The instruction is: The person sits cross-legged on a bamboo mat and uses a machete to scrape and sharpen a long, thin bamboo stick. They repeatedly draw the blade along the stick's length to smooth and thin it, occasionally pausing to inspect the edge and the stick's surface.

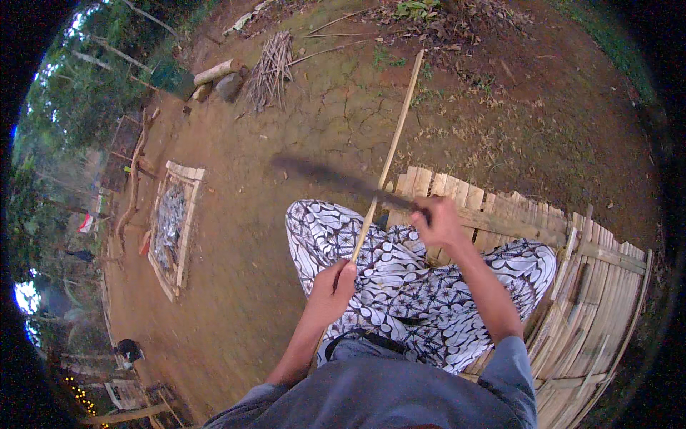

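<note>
My left hand (333, 292) is closed round the lower end of a long, pale strip that looks like split bamboo (400, 132). The strip slants up and away from my lap toward the far ground. In my right hand (437, 223) is the handle of a dark-bladed machete (332, 177), its blade pointing left and smeared by motion. Blade and strip cross in the picture just beyond my knees; whether they touch I cannot tell. Beneath both hands lie my legs in patterned black-and-white trousers (407, 300).
I sit on a slatted bamboo platform (607, 307), its edge ending ahead of me. On the dirt ground at left is a framed fire pit (187, 236) of grey ash. Farther off lie a stick bundle (271, 68), a log (216, 72) and a leaf pile (457, 32).
</note>
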### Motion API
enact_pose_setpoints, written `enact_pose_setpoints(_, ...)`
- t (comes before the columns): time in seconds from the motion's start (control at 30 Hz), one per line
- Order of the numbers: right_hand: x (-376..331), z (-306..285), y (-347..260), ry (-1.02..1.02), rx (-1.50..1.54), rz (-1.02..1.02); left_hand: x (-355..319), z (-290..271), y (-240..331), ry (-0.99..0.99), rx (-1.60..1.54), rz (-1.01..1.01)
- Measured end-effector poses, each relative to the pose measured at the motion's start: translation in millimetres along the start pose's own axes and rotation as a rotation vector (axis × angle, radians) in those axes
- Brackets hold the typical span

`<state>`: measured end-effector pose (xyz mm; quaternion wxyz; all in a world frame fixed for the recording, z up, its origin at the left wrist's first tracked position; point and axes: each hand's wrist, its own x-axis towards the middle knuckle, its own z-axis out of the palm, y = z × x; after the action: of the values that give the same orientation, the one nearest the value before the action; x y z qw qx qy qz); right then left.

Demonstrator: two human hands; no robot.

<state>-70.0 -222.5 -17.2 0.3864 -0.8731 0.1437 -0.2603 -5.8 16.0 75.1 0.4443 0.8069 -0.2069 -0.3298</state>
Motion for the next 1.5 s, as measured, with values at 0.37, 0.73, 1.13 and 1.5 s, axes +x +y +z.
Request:
enact_pose_setpoints(0.37,3,15,-2,-0.147,-0.136,-0.056,12,-13,-5,0.091,-0.251,-0.139)
enact_pose_setpoints(0.73,-1,11,15,-0.09,-0.186,0.035,6,-7,1,0.071,-0.089,-0.151)
enact_pose_setpoints(1.13,17,-10,29,-0.034,0.009,0.417,-9,1,-4,0.1,0.135,0.065)
enact_pose_setpoints(1.5,0,13,28,-0.12,-0.177,-0.191,6,0,6,0.134,0.259,0.122)
